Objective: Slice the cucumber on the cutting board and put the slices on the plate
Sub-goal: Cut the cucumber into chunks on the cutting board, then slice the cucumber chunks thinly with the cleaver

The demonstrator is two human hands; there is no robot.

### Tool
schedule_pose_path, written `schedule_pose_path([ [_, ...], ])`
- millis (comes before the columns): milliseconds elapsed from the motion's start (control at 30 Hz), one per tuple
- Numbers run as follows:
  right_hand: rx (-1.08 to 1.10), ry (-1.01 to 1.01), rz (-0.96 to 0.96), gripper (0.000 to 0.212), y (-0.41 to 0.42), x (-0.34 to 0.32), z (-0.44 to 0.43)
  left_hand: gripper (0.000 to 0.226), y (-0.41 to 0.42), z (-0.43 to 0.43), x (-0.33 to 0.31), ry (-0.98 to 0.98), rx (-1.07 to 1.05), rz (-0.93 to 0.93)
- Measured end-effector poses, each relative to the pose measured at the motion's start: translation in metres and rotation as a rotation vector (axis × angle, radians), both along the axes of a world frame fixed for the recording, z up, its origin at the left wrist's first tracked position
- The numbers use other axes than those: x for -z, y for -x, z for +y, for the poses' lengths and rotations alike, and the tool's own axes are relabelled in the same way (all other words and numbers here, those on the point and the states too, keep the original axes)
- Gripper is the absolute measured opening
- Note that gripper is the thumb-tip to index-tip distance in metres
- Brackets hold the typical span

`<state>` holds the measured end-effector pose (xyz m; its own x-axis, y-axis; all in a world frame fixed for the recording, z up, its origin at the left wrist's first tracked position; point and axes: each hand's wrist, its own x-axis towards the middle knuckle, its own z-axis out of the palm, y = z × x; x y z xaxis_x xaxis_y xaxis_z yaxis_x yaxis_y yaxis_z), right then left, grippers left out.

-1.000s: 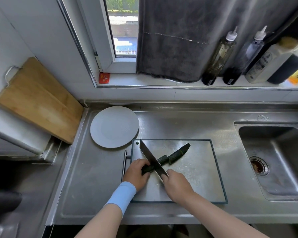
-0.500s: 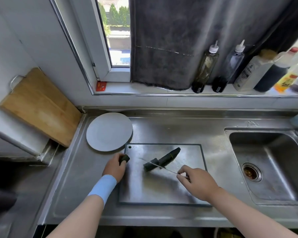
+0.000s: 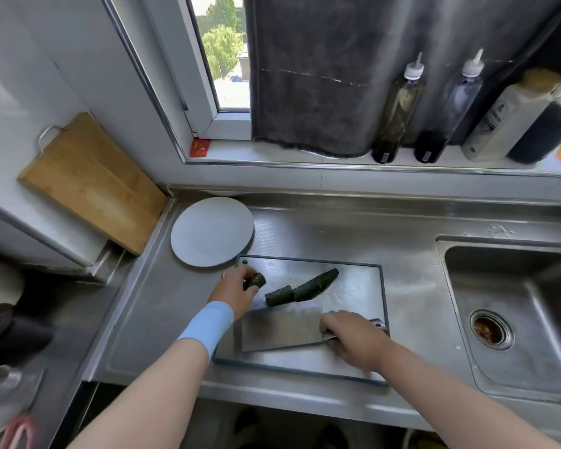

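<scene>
- Steel cutting board (image 3: 357,286), dark-rimmed, sits at the front edge of the counter (image 3: 337,228), just left of the sink (image 3: 515,319).
- Left hand (image 3: 235,291) is over at the board's far-left corner, fingers curled tight round a short cucumber piece (image 3: 257,280).
- The rest of the cucumber (image 3: 314,283) lies slantwise across the board's far half: two dark green lengths, end to end.
- Right hand (image 3: 353,338) is clamped on the cleaver (image 3: 279,330) handle near the board's right edge; the broad blade lies nearly flat, its far edge just beside the cucumber.
- Grey plate (image 3: 212,235) sits on the counter just beside the board's far-left corner.
</scene>
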<state>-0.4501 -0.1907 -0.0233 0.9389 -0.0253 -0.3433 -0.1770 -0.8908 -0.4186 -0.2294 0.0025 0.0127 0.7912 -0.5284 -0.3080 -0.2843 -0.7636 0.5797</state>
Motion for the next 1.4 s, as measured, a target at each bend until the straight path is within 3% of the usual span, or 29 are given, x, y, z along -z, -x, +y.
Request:
schedule_pose_path([
  [67,-0.043,-0.021,-0.010,0.031,0.001,0.007,-0.003,0.029,0.004,-0.005,0.001,-0.002,0.010,-0.014],
  [333,-0.253,0.184,-0.021,0.018,-0.024,0.003,-0.013,0.032,-0.009,-0.030,0.004,-0.084,0.099,-0.013],
  [467,0.032,0.038,-0.107,0.015,-0.053,-0.014,-0.022,0.036,-0.032,-0.048,0.009,-0.134,0.187,-0.015],
  [567,0.188,0.143,-0.174,0.020,-0.077,-0.016,-0.035,0.039,-0.048,-0.062,0.013,-0.151,0.285,-0.023],
  [667,0.216,0.289,-0.064,0.036,-0.097,-0.013,-0.043,0.039,-0.062,-0.076,0.020,-0.170,0.405,-0.030],
  [833,0.178,0.408,0.139,0.037,-0.116,-0.006,-0.046,0.038,-0.080,-0.083,0.033,-0.165,0.522,-0.048],
  [1000,0.361,0.306,0.155,0.036,-0.134,-0.006,-0.051,0.040,-0.083,-0.069,0.038,0.022,0.528,-0.172],
  [1133,0.398,0.184,0.080,0.039,-0.158,-0.002,-0.037,0.011,-0.077,-0.053,0.038,0.221,0.528,-0.305],
  [1267,0.336,0.218,0.093,0.039,-0.172,0.002,-0.021,0.017,-0.066,-0.043,0.036,0.152,0.626,-0.268],
  [1400,0.394,0.212,0.013,0.043,-0.161,-0.002,-0.018,0.041,-0.058,-0.043,0.032,-0.021,0.709,-0.197],
])
